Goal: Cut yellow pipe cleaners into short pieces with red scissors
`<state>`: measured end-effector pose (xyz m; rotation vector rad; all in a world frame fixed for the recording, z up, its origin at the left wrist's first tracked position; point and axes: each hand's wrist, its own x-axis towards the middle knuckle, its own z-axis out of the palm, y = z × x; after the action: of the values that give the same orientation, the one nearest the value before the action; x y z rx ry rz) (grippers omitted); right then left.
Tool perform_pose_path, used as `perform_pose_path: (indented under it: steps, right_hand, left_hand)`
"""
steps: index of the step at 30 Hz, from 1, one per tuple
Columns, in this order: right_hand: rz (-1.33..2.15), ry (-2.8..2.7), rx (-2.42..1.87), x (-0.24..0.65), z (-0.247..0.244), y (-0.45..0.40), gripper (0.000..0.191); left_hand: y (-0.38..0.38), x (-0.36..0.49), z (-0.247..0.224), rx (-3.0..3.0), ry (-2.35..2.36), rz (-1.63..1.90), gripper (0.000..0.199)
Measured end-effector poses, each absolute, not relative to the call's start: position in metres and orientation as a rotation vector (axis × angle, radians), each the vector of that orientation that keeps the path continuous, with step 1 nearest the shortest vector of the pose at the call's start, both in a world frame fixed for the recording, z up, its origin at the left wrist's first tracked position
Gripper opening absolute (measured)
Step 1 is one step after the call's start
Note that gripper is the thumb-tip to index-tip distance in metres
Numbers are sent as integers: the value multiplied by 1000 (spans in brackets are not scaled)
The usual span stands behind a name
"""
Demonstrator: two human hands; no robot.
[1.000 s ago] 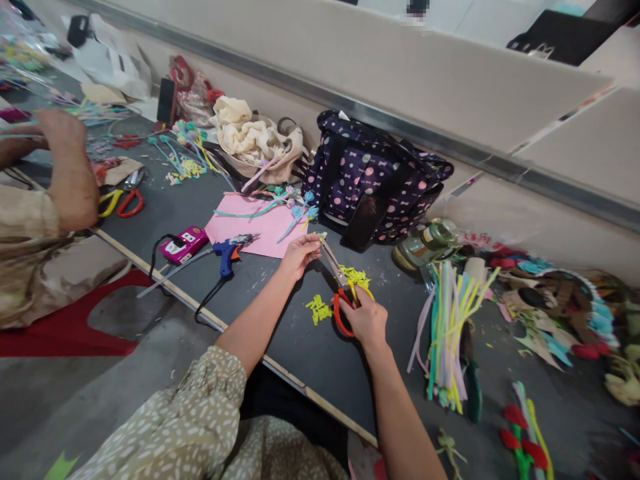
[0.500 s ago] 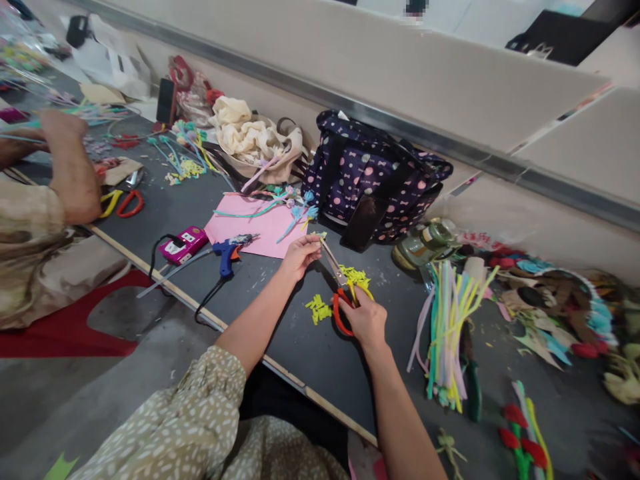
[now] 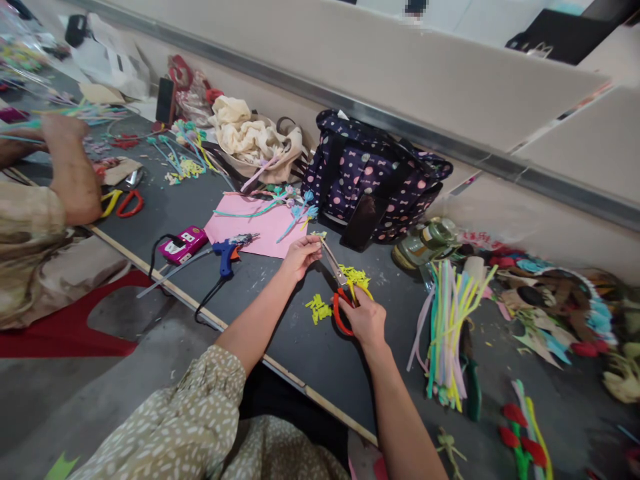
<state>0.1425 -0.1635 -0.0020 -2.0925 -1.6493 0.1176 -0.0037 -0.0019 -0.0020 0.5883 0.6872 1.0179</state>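
The right hand (image 3: 369, 321) is closed round the red and yellow handles of the scissors (image 3: 340, 275), whose blades are pointed up toward the left hand (image 3: 301, 257); by the left hand, fingertips pinched narrow, a small pale piece (image 3: 321, 235) is held at the blade tips, its exact shape too small to be told; both hands are held over the dark table (image 3: 290, 340), with one heap of yellow-green snippets (image 3: 319, 309) lying between the forearms and another just beyond the scissors; a pink sheet (image 3: 270, 247) is laid beyond the left hand, with blue flowers (image 3: 304, 213) on it and a blue glue gun (image 3: 227, 257) beside it; a dark phone (image 3: 361, 221) is leaned against a polka-dot bag (image 3: 385, 167); a bundle of pastel stems (image 3: 447, 333) is placed to the right, near a green jar (image 3: 423, 245); at far left, another person's arm (image 3: 74, 167) is seen
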Motion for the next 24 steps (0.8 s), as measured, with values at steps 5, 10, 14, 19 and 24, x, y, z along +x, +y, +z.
perform_pose_path:
  steps: [5, 10, 14, 19, 24]
  right_hand:
    - [143, -1649, -2087, 143, -2, -164, 39]
    - [168, -1655, -2085, 143, -3, -163, 38]
    - [171, -1666, -2085, 143, -3, -163, 38]
    - [159, -1661, -2109, 142, -3, -163, 38]
    - [161, -1640, -2112, 143, -6, -162, 38]
  left_hand:
    - [-3, -3, -1, 576, 695, 1023, 24]
    - [-4, -2, 0, 564, 690, 1026, 25]
    - [-6, -1, 1, 596, 721, 1037, 23]
    - [-7, 0, 1, 649, 756, 1057, 20]
    - [-8, 1, 2, 644, 748, 1043, 19]
